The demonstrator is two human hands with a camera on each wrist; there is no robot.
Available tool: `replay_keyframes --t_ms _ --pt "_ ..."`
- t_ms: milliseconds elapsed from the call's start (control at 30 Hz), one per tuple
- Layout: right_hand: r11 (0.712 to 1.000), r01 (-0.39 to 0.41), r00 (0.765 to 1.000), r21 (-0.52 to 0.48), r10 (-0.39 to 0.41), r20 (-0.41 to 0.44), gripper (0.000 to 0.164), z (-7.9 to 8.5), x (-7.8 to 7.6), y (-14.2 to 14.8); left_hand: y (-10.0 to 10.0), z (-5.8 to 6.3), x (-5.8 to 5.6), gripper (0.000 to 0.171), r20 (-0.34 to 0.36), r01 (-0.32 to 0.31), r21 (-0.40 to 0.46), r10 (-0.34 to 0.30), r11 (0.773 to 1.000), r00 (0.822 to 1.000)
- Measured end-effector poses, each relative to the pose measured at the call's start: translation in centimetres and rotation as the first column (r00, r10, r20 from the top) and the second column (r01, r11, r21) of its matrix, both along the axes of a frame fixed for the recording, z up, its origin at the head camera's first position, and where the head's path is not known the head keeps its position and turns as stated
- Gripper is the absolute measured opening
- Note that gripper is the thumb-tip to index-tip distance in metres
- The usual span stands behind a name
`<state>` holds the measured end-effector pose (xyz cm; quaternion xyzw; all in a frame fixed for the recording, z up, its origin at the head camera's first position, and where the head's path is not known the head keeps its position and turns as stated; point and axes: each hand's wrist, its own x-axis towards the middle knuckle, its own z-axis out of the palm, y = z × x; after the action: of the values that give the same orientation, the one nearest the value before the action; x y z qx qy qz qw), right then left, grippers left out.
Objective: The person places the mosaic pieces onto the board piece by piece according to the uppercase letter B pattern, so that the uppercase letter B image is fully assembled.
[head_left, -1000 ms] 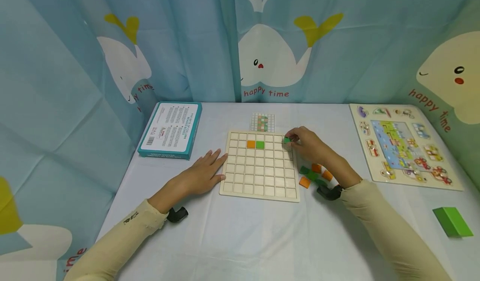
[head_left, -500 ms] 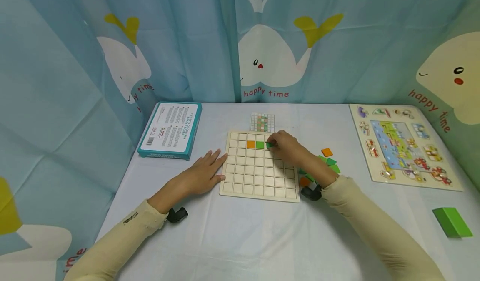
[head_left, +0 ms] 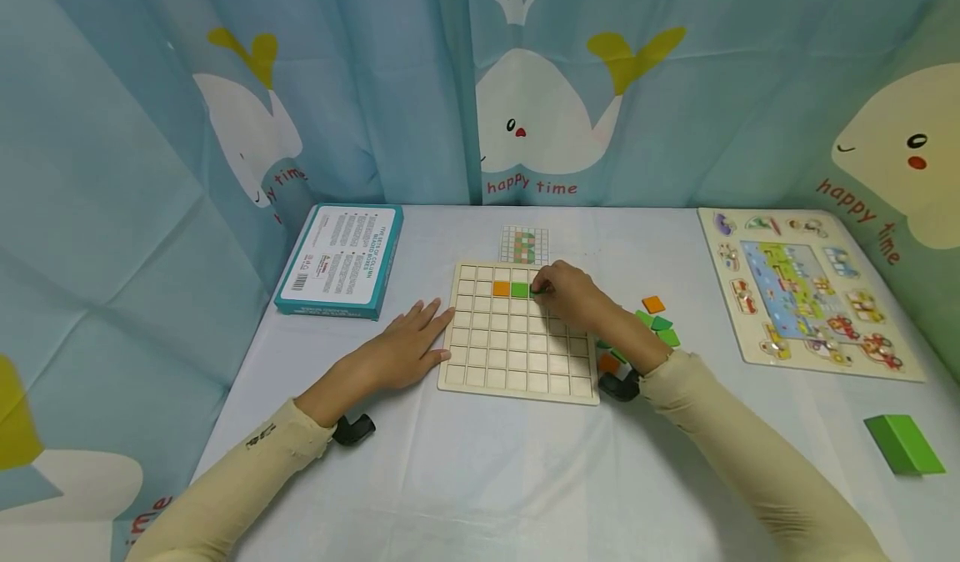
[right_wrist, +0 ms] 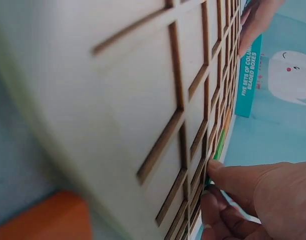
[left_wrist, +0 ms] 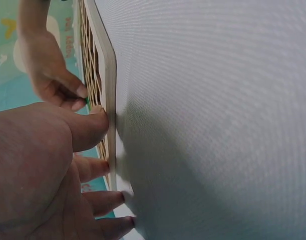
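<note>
A pale wooden grid board (head_left: pixel 498 341) lies on the white-covered table in the head view. In its second row an orange tile (head_left: pixel 501 289) and a bright green tile (head_left: pixel 520 290) sit side by side. My right hand (head_left: pixel 576 297) pinches a darker green tile (right_wrist: pixel 208 179) between thumb and fingers, right at the cell beside the bright green one; the fingers cover most of it. With fingers spread, my left hand (head_left: pixel 408 347) rests at the board's left edge, thumb and fingertips against the rim in the left wrist view.
Behind the board lies a small pattern card (head_left: pixel 525 246). Loose green tiles (head_left: pixel 667 338) and an orange tile (head_left: pixel 653 304) are scattered right of the board, partly under the right forearm. A boxed set (head_left: pixel 341 260), a picture puzzle (head_left: pixel 806 295) and a green block (head_left: pixel 904 444) stand farther out.
The right hand has carried the green tile leftward from the board's right edge to beside the bright green tile, then stayed nearly in place. The left hand has not moved.
</note>
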<state>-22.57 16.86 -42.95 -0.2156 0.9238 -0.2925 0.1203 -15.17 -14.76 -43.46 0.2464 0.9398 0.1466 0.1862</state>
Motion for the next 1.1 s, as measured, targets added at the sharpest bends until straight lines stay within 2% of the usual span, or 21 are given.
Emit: replay_keyframes --t_ms 300,567,700,900,1100 --pt "0.999 -0.033 0.999 0.000 0.033 -0.019 0.020 0.7 0.2 1.7 -0.1 -0.2 -0.1 0.071 0.012 0.000 0.005 0.000 1.000 1.000" --pt "0.995 0.088 0.993 0.046 -0.084 -0.084 0.025 3.2 0.4 6.9 -0.2 -0.2 -0.1 0.071 0.002 0.006 0.013 -0.006 1.000 1.000" --pt "0.987 0.145 0.988 0.074 -0.140 -0.068 0.028 3.8 1.1 10.0 -0.2 -0.3 0.0 0.070 -0.001 0.003 0.013 -0.003 1.000 1.000" --pt "0.975 0.181 0.982 0.126 -0.186 0.027 0.031 2.9 3.0 12.7 -0.2 -0.5 -0.1 0.071 -0.002 -0.001 0.010 0.001 1.000 1.000" --pt "0.965 0.215 0.974 0.151 -0.224 0.041 0.035 1.3 4.8 13.2 -0.2 -0.4 -0.1 0.072 0.003 -0.001 0.005 0.001 1.000 1.000"
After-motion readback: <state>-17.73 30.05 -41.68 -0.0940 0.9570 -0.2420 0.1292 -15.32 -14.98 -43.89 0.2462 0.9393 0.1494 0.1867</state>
